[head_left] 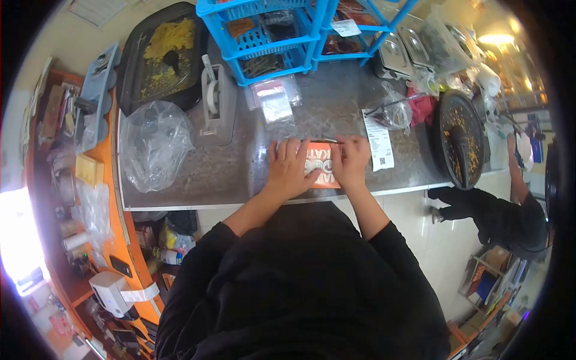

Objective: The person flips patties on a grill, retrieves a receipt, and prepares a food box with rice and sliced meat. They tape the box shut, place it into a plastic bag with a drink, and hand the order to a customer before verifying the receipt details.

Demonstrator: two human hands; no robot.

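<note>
An orange printed package (324, 157) with white lettering and round black-and-white figures lies near the front edge of the dark worktop (240, 174). My left hand (290, 165) covers its left side, fingers stretched toward the far edge and thumb resting on the print. On the other side, my right hand (353, 159) grips the far right corner with bent fingers. A dark strip shows along the package's far edge; what it is, I cannot make out. To the right of my right hand lies a long paper receipt (379, 144).
Beyond my hands are clear plastic sleeves (276, 108) and a blue tiered rack (276, 42). At left stand a tape dispenser (216, 105), a crumpled plastic bag (157, 147) and a dark lidded tray (162, 57). A round black container (459, 141) stands right; another person (510, 219) is beyond.
</note>
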